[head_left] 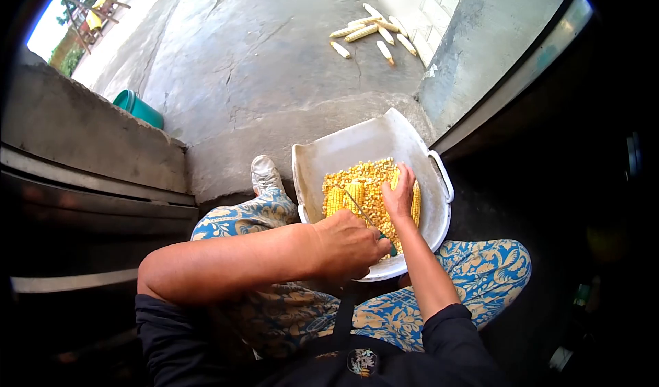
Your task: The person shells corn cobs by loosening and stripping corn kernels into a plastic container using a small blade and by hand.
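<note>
A white tub (329, 146) stands between my knees, its floor covered with loose yellow corn kernels (374, 174). My left hand (351, 244) is closed around a tool with a green handle (392, 251) and a thin metal shaft (360, 207), like a screwdriver. The shaft points up and left over the corn cobs. Two yellow cobs, one left cob (334, 200) and one middle cob (355, 195), lie on the kernels. My right hand (399, 196) is curled over a cob (395, 178) at the tub's right side, mostly hidden by the fingers. Another cob (416, 203) lies against the right wall.
Several stripped, pale cobs (362, 32) lie on the concrete floor ahead, beside a tiled step (419, 9). A green bucket (139, 108) lies tilted at the left, behind a low wall (89, 119). A door frame (508, 71) borders the right.
</note>
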A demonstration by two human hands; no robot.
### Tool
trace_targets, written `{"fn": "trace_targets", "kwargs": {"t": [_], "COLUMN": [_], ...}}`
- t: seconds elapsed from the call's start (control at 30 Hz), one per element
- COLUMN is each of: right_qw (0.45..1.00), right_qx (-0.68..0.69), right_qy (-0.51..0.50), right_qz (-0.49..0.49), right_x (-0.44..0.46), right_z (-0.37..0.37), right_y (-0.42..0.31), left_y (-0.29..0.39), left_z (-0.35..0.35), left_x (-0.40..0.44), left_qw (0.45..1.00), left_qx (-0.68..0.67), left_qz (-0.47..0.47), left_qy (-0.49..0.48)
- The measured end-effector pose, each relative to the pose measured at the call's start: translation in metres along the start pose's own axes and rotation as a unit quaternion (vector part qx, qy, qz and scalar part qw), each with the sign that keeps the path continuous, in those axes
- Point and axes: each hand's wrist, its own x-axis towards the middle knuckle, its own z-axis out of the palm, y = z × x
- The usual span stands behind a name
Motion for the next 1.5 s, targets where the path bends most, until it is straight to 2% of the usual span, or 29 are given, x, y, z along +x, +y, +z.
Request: {"fn": "trace_targets", "kwargs": {"t": [0.07,0.1,0.23,0.3,0.33,0.4,0.47,0.57,0.63,0.67,0.73,0.77,0.8,0.87,1.0,1.17,1.27,1.33,1.5], "right_qw": [0.99,0.989,0.973,0.977,0.977,0.941,0.905,0.886,0.854,0.814,0.866,0.9,0.9,0.934,0.901,0.901,0.903,0.901,0.904], "right_qx": [0.133,0.146,0.216,0.086,0.087,-0.045,-0.149,-0.212,-0.265,-0.305,-0.228,-0.187,-0.188,-0.13,-0.158,-0.133,-0.127,-0.14,-0.135], "right_qy": [-0.048,-0.033,-0.08,-0.18,-0.179,-0.296,-0.352,-0.383,-0.436,-0.494,-0.443,-0.388,-0.386,-0.307,-0.372,-0.378,-0.377,-0.401,-0.394], "right_qz": [0.028,-0.011,-0.017,-0.08,-0.08,-0.155,-0.189,-0.154,-0.102,-0.019,-0.031,-0.069,-0.069,-0.129,-0.156,-0.169,-0.161,-0.083,-0.091], "right_x": [0.02,0.029,0.069,0.089,0.098,0.111,0.113,0.11,0.109,0.116,0.121,0.122,0.122,0.119,0.116,0.115,0.118,0.121,0.124], "right_z": [-0.022,-0.023,-0.068,-0.093,-0.104,-0.131,-0.162,-0.192,-0.202,-0.208,-0.204,-0.201,-0.202,-0.198,-0.199,-0.199,-0.197,-0.201,-0.202], "right_y": [-0.04,-0.046,-0.091,-0.104,-0.105,-0.102,-0.097,-0.066,-0.056,-0.053,-0.038,-0.034,-0.037,-0.047,-0.059,-0.06,-0.055,-0.06,-0.06], "left_y": [-0.001,-0.002,-0.003,-0.005,-0.006,-0.006,-0.004,-0.004,-0.003,-0.003,-0.009,-0.013,-0.014,-0.018,-0.016,-0.013,-0.014,-0.015,-0.016], "left_z": [0.0,0.002,-0.001,0.002,0.003,0.001,0.0,0.001,0.0,0.002,0.005,0.003,0.001,-0.005,-0.008,-0.003,-0.006,-0.006,-0.006], "left_x": [0.002,0.003,0.003,0.004,0.005,0.005,0.004,0.003,0.002,0.002,-0.001,-0.002,-0.002,-0.002,0.003,0.0,-0.001,-0.001,-0.004], "left_qw": [1.0,1.0,0.999,0.999,0.999,0.998,0.998,0.999,0.999,0.999,0.999,0.998,0.998,0.995,0.994,0.994,0.996,0.996,0.997], "left_qx": [0.009,0.013,0.025,0.028,0.028,0.028,0.029,0.024,0.021,0.017,0.011,0.01,0.011,0.012,-0.007,0.003,-0.003,-0.001,-0.001], "left_qz": [-0.002,-0.015,-0.04,-0.038,-0.046,-0.053,-0.055,-0.046,-0.046,-0.046,-0.052,-0.059,-0.059,-0.095,-0.106,-0.104,-0.09,-0.091,-0.083], "left_qy": [-0.009,-0.004,-0.007,0.0,-0.002,0.0,-0.003,-0.009,-0.002,0.001,0.01,0.023,0.024,0.007,-0.019,-0.019,-0.011,-0.016,0.001]}}
